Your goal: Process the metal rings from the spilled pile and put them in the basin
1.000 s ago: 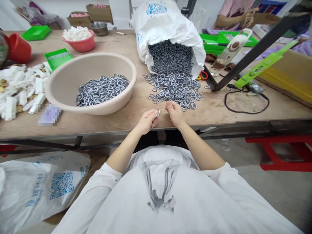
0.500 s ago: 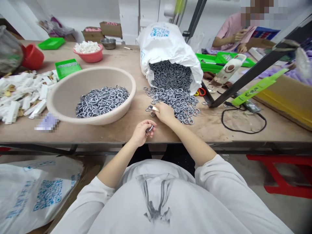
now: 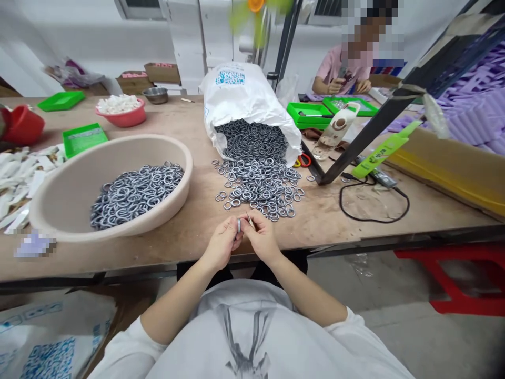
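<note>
Just above the table's front edge, my left hand (image 3: pixel 223 243) pinches a grey ring (image 3: pixel 239 225) between thumb and fingers. My right hand (image 3: pixel 261 236) meets it there, its fingertips against the ring. A thin blade-like tool (image 3: pixel 251 221) is gripped in the right hand; most of it is hidden by the fingers. Beyond the hands lies a loose pile of grey rings (image 3: pixel 258 184), spilling from the mouth of a white sack (image 3: pixel 246 95) lying on its side. To the left, a wide beige basin (image 3: pixel 112 147) holds many similar rings.
White strips (image 3: pixel 35 176) lie heaped at far left, near a green tray (image 3: pixel 84 139) and a red bowl (image 3: pixel 122 118) of white pieces. On the right are a slanted metal post (image 3: pixel 355 137), a green handheld fan-like item (image 3: pixel 384 150), a black cable (image 3: pixel 373 218) and a bottle (image 3: pixel 335 131). A co-worker (image 3: pixel 343 71) sits behind.
My right hand has drawn back from the ring pile to meet my left hand. The ring in the left hand is now held up between both hands. The view has shifted right.
</note>
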